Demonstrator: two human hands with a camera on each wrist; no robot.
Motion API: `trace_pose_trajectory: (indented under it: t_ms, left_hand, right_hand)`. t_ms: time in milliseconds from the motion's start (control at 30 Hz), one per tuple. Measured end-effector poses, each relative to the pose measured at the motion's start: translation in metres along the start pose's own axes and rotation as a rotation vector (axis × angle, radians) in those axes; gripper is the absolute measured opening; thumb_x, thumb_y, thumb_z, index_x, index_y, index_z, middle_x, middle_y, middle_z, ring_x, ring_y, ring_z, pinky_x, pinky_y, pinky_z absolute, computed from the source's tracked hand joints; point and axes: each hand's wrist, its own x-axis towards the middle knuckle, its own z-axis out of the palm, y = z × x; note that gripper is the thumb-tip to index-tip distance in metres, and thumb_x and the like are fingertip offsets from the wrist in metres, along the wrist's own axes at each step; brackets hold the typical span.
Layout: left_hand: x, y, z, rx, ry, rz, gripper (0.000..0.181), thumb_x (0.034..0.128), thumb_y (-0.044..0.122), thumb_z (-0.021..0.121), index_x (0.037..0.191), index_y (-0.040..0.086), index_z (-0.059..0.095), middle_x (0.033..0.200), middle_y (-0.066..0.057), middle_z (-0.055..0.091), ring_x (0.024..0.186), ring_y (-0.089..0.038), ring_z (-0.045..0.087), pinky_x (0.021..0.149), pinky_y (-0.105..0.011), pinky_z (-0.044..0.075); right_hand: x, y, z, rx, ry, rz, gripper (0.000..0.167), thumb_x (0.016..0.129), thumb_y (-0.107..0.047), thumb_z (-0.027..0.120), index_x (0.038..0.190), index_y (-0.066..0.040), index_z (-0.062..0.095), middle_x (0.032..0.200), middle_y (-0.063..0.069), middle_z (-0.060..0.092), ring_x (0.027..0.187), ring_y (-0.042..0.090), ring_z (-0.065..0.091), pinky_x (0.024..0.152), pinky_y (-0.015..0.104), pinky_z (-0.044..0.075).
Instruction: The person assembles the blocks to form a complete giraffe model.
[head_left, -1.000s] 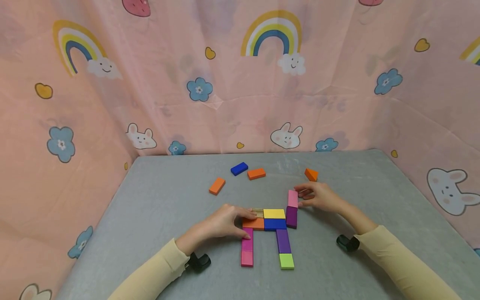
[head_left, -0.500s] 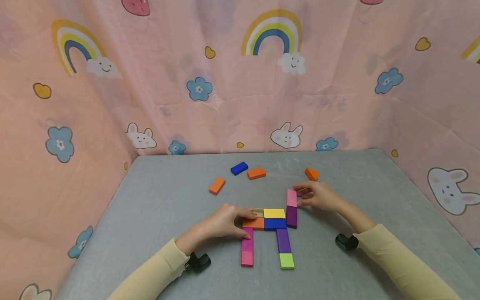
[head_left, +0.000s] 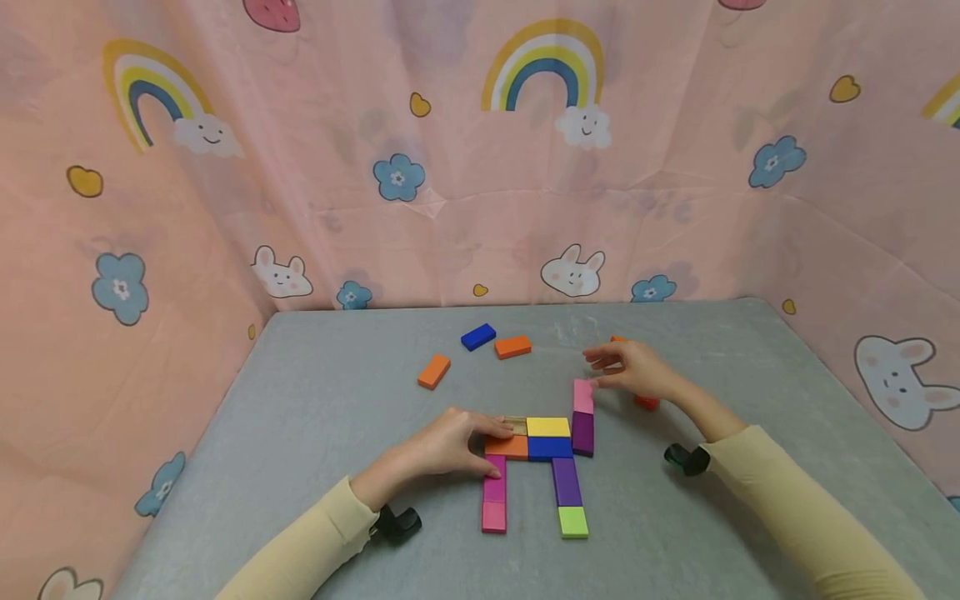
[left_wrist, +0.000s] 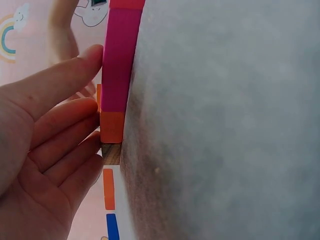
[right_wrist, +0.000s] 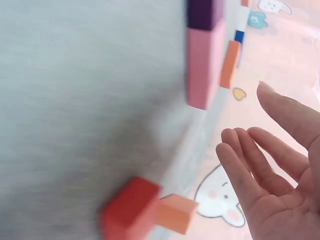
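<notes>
Coloured blocks lie flat, edge to edge, on the grey table. My left hand (head_left: pixel 450 440) rests on their left side. Its thumb touches the magenta block (head_left: pixel 495 482), and its fingertips lie on the orange block (head_left: pixel 508 449) and plain wood block (head_left: pixel 516 425). Right of these are a yellow block (head_left: pixel 548 427) and a blue block (head_left: pixel 550 447). A dark purple block (head_left: pixel 582 435) with a pink block (head_left: pixel 582 395) beyond it forms a column at the right. My right hand (head_left: pixel 636 368) hovers beside the pink block, fingers loosely bent, holding nothing.
Loose orange blocks (head_left: pixel 434 372) (head_left: pixel 513 347) and a loose blue block (head_left: pixel 478 337) lie farther back. Partly hidden behind the right hand are a red block (right_wrist: pixel 131 209) and an orange piece (right_wrist: pixel 177 212). A purple block (head_left: pixel 567 482) and lime block (head_left: pixel 573 522) extend toward me.
My right hand has moved up and away from the pink block's side, covering most of the orange triangle and baring a red block. The pink block shifted slightly left earlier. The left hand stays put.
</notes>
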Motion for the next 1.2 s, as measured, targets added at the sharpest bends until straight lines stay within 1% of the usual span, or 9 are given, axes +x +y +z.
trace_pose_trajectory:
  t_ms: [233, 300, 400, 500, 567, 733, 933, 1100, 1200]
  left_hand:
    - [0.0, 0.0, -0.001, 0.012, 0.003, 0.002, 0.053, 0.075, 0.033, 0.08, 0.124, 0.02, 0.065, 0.128, 0.004, 0.062, 0.124, -0.009, 0.053, 0.102, -0.029, 0.044]
    - [0.0, 0.0, -0.001, 0.012, 0.002, 0.003, 0.053, 0.0747, 0.033, 0.081, 0.123, 0.02, 0.065, 0.128, 0.004, 0.062, 0.124, -0.009, 0.053, 0.102, -0.029, 0.044]
    - [0.001, 0.0, -0.001, 0.007, -0.001, 0.002, 0.053, 0.0745, 0.033, 0.081, 0.123, 0.02, 0.065, 0.127, 0.005, 0.062, 0.123, -0.008, 0.053, 0.102, -0.029, 0.044]
    - [0.001, -0.001, -0.002, 0.004, 0.0, 0.006, 0.053, 0.0744, 0.033, 0.081, 0.123, 0.02, 0.066, 0.126, 0.005, 0.063, 0.124, -0.007, 0.053, 0.102, -0.029, 0.044]
    - [0.001, -0.001, -0.002, 0.004, 0.001, 0.008, 0.053, 0.0745, 0.034, 0.081, 0.123, 0.02, 0.066, 0.126, 0.006, 0.063, 0.124, -0.007, 0.053, 0.102, -0.028, 0.044]
    - [0.001, -0.002, -0.002, 0.003, -0.003, 0.012, 0.052, 0.075, 0.035, 0.08, 0.123, 0.02, 0.065, 0.126, 0.006, 0.062, 0.124, -0.006, 0.052, 0.103, -0.028, 0.043]
    - [0.002, -0.003, -0.001, 0.0, 0.002, 0.017, 0.052, 0.0751, 0.035, 0.08, 0.123, 0.021, 0.065, 0.126, 0.006, 0.063, 0.124, -0.006, 0.052, 0.103, -0.028, 0.043]
    - [0.001, -0.002, -0.002, 0.008, 0.004, 0.019, 0.053, 0.0754, 0.036, 0.079, 0.124, 0.021, 0.065, 0.125, 0.007, 0.063, 0.124, -0.006, 0.052, 0.103, -0.028, 0.043]
    - [0.001, -0.002, -0.002, 0.008, 0.005, 0.022, 0.053, 0.0753, 0.036, 0.08, 0.123, 0.02, 0.065, 0.125, 0.007, 0.063, 0.124, -0.007, 0.052, 0.103, -0.028, 0.043]
  right_hand:
    - [0.039, -0.009, -0.009, -0.03, 0.001, 0.06, 0.052, 0.085, -0.018, 0.072, 0.129, 0.003, 0.055, 0.123, 0.021, 0.062, 0.109, 0.034, 0.062, 0.092, 0.047, 0.05]
    - [0.05, -0.012, -0.009, -0.041, -0.009, 0.084, 0.051, 0.085, -0.019, 0.071, 0.13, 0.001, 0.055, 0.123, 0.02, 0.062, 0.11, 0.033, 0.061, 0.092, 0.047, 0.05]
    - [0.065, -0.015, -0.006, -0.046, -0.03, 0.096, 0.051, 0.086, -0.021, 0.07, 0.13, 0.0, 0.055, 0.123, 0.02, 0.062, 0.112, 0.032, 0.06, 0.094, 0.046, 0.049]
    - [0.079, -0.016, -0.001, -0.026, -0.04, 0.119, 0.051, 0.087, -0.02, 0.07, 0.131, 0.0, 0.055, 0.123, 0.019, 0.062, 0.113, 0.031, 0.06, 0.094, 0.045, 0.05]
    - [0.086, -0.017, 0.002, -0.006, -0.048, 0.115, 0.05, 0.087, -0.018, 0.069, 0.131, 0.001, 0.054, 0.124, 0.02, 0.062, 0.112, 0.032, 0.06, 0.093, 0.044, 0.05]
    - [0.101, -0.018, 0.01, 0.044, -0.076, 0.113, 0.049, 0.086, -0.014, 0.069, 0.129, 0.004, 0.054, 0.125, 0.022, 0.06, 0.112, 0.033, 0.061, 0.094, 0.044, 0.05]
    - [0.113, -0.019, 0.019, 0.055, -0.108, 0.139, 0.051, 0.085, -0.014, 0.071, 0.13, 0.001, 0.055, 0.125, 0.018, 0.061, 0.113, 0.031, 0.061, 0.096, 0.044, 0.048]
    - [0.117, -0.019, 0.026, 0.079, -0.139, 0.153, 0.051, 0.085, -0.013, 0.071, 0.131, 0.0, 0.054, 0.128, 0.018, 0.059, 0.115, 0.031, 0.06, 0.1, 0.046, 0.046]
    - [0.118, -0.019, 0.028, 0.085, -0.147, 0.143, 0.05, 0.085, -0.011, 0.071, 0.131, 0.0, 0.054, 0.129, 0.018, 0.058, 0.116, 0.032, 0.059, 0.1, 0.046, 0.045]
